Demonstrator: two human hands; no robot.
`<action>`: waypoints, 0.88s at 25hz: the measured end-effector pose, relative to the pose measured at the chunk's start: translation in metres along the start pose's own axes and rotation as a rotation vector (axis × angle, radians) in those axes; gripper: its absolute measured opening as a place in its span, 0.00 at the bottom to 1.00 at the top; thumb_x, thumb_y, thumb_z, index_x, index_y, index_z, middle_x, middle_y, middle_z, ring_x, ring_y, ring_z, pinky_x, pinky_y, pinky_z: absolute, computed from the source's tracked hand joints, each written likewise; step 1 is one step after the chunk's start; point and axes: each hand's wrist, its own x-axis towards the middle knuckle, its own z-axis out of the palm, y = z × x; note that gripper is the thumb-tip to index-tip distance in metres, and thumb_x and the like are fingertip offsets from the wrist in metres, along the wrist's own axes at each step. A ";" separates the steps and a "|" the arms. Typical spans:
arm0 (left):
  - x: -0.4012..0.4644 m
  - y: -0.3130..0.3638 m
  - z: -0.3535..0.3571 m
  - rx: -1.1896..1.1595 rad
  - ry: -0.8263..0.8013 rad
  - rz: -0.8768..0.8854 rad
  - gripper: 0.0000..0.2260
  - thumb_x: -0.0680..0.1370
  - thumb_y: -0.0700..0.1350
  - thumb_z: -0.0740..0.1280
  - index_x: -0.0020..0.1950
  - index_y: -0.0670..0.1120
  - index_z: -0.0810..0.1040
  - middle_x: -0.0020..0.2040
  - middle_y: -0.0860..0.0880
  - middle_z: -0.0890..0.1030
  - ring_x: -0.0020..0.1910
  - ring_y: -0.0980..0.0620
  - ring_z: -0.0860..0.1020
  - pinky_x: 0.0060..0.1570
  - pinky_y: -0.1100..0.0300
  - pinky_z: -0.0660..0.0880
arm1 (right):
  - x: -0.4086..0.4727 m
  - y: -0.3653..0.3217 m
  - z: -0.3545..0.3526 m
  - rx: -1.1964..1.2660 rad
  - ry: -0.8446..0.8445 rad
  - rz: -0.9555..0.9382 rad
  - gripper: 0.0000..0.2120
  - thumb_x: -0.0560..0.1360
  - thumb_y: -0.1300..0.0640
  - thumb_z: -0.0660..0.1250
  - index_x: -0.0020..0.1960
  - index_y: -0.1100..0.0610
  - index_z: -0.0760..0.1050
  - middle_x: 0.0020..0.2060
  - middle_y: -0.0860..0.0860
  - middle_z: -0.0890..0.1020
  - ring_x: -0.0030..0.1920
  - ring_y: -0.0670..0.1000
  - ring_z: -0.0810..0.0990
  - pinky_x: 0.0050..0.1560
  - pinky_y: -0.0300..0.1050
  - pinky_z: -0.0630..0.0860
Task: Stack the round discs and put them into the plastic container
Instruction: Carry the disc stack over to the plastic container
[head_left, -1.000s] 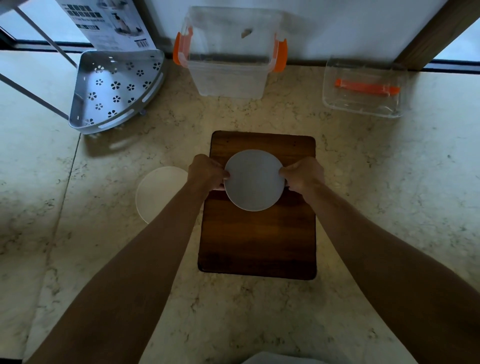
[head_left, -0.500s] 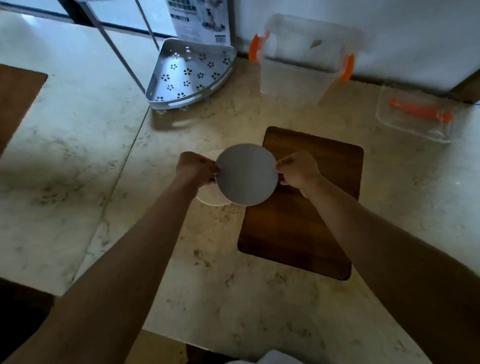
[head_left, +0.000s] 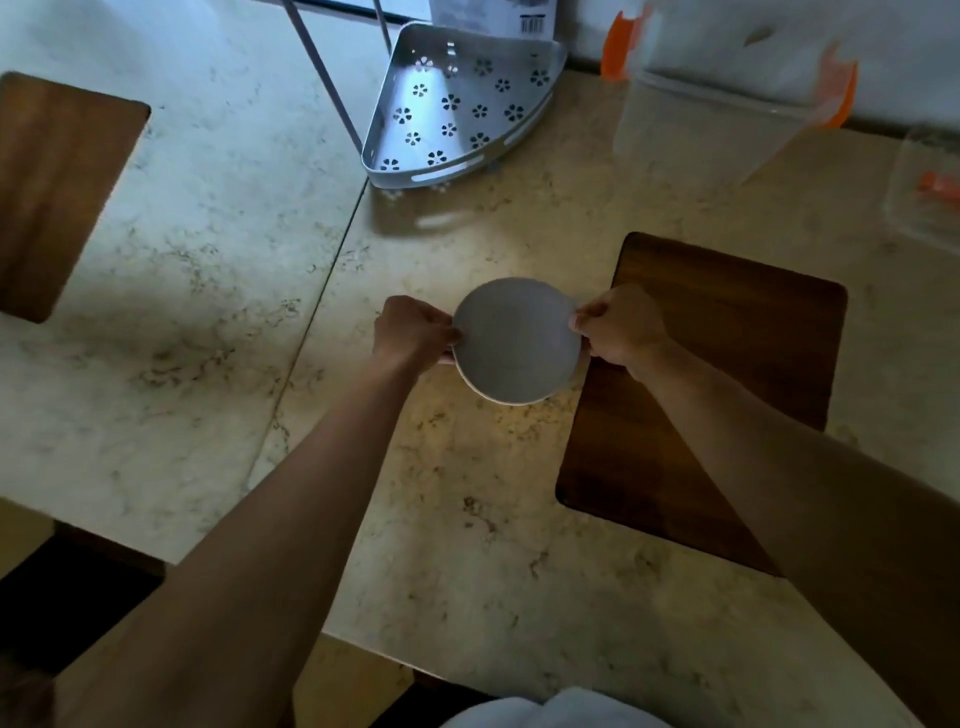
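A round grey disc is pinched between my left hand at its left edge and my right hand at its right edge. It lies almost exactly over a second white disc, of which only a thin rim shows along the lower edge. Whether the two discs touch I cannot tell. Both sit on the marble counter just left of the wooden board. The clear plastic container with orange latches stands at the back right, blurred, well away from both hands.
A dark wooden cutting board lies to the right of the discs. A grey perforated corner shelf stands at the back. The clear lid with an orange handle is at the right edge. The counter's front edge is close.
Both hands have carried the grey disc leftward off the wooden board and over the white disc on the counter. The view has swung left too.
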 end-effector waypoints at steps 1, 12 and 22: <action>0.001 -0.002 0.001 0.009 -0.002 0.004 0.04 0.68 0.32 0.76 0.40 0.37 0.83 0.38 0.38 0.85 0.32 0.46 0.85 0.35 0.51 0.84 | 0.000 0.001 0.002 -0.020 0.004 -0.005 0.07 0.74 0.55 0.73 0.44 0.60 0.83 0.41 0.55 0.85 0.40 0.51 0.84 0.46 0.52 0.83; -0.001 -0.014 0.012 0.049 0.064 0.049 0.11 0.68 0.36 0.78 0.33 0.50 0.80 0.37 0.43 0.85 0.33 0.46 0.85 0.39 0.47 0.84 | -0.011 0.006 0.013 -0.157 0.089 -0.105 0.10 0.75 0.56 0.70 0.42 0.64 0.83 0.39 0.57 0.85 0.40 0.53 0.84 0.35 0.41 0.76; -0.002 -0.008 0.016 0.252 0.091 0.072 0.06 0.69 0.37 0.75 0.33 0.44 0.81 0.37 0.38 0.85 0.38 0.40 0.85 0.45 0.44 0.83 | -0.011 -0.003 0.011 -0.337 0.122 -0.088 0.11 0.76 0.50 0.70 0.52 0.58 0.82 0.48 0.53 0.85 0.48 0.52 0.83 0.47 0.48 0.82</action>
